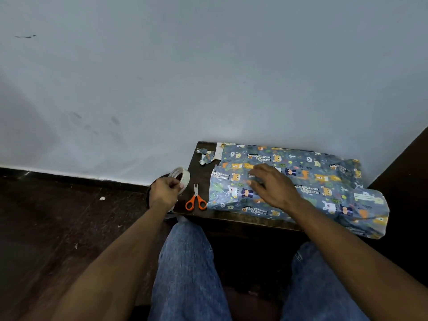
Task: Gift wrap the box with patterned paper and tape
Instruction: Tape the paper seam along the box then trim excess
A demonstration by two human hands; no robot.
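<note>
Box [289, 181], covered in patterned paper [361, 205], is laid on the dark table [201, 172] by the wall. It's pressed under the right hand [273, 186], fingers spread flat. Scissors [196, 201] lie just left of box. Tape roll [180, 177] is gripped by left hand [165, 189], further left.

Single head-worn wide-angle view, looking forward and steeply down from above the lap. Close over the dark table [203, 172] pushed against a pale wall [208, 66], with both forearms reaching in from the bottom edge, floor at left.
</note>
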